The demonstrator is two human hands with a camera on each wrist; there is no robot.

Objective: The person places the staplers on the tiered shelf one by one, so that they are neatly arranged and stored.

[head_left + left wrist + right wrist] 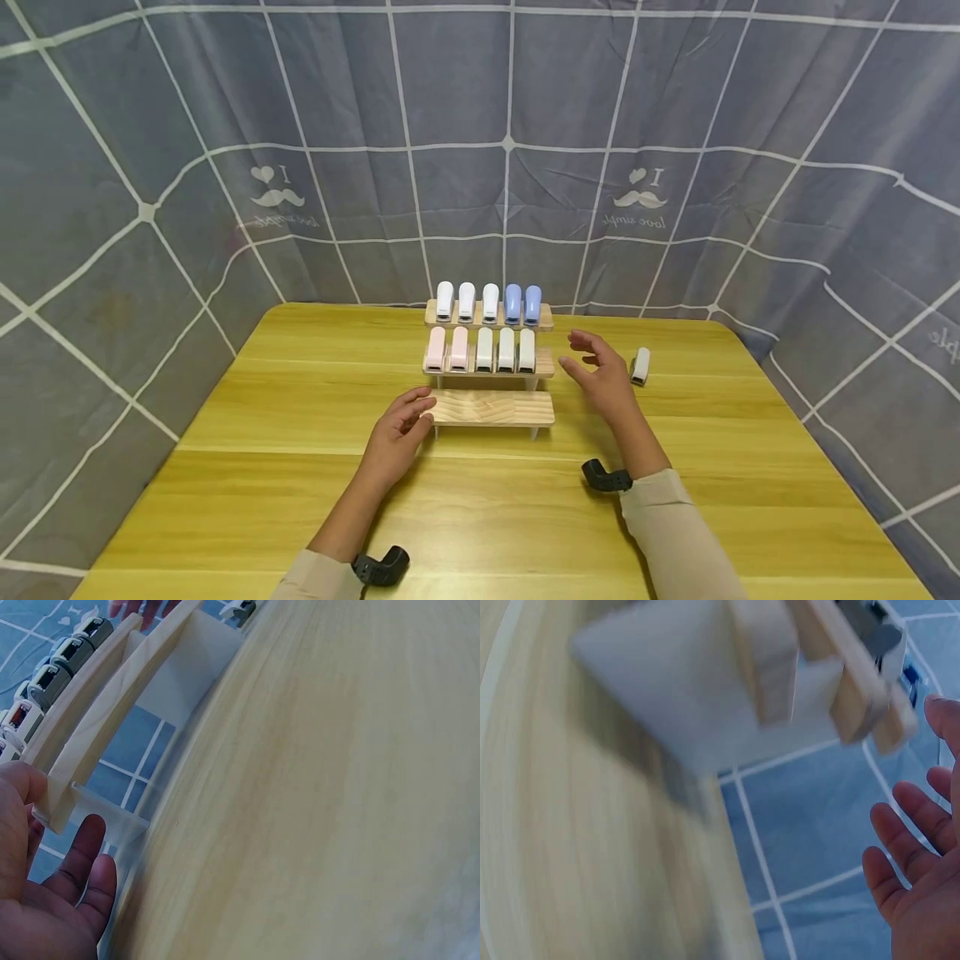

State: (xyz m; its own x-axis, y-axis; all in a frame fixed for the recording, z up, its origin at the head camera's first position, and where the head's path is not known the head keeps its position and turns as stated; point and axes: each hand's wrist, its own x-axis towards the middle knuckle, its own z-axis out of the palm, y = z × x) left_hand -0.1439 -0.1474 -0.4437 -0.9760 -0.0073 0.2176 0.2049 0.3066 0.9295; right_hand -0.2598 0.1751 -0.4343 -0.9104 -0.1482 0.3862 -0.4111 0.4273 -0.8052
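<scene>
A three-tier wooden rack (517, 408) stands mid-table. Its top tier carries white staplers (467, 302) and blue staplers (513, 304). On the middle tier are pink staplers (459, 350) and white staplers (506, 350); the lowest board is bare. My left hand (401, 433) is at the left end of that board, fingers loosely bent; in the left wrist view its upper digit (22, 781) meets the board's end. To the right of the rack, my right hand (603, 379) holds nothing, fingers relaxed and apart. A single white stapler (641, 365) lies right of it.
The wooden table (262, 500) reaches back to a grey-blue curtain (465, 192) with white lines, which also hangs at both sides. White side supports (667, 667) hold up the rack's boards. Black bands (382, 567) are on both wrists.
</scene>
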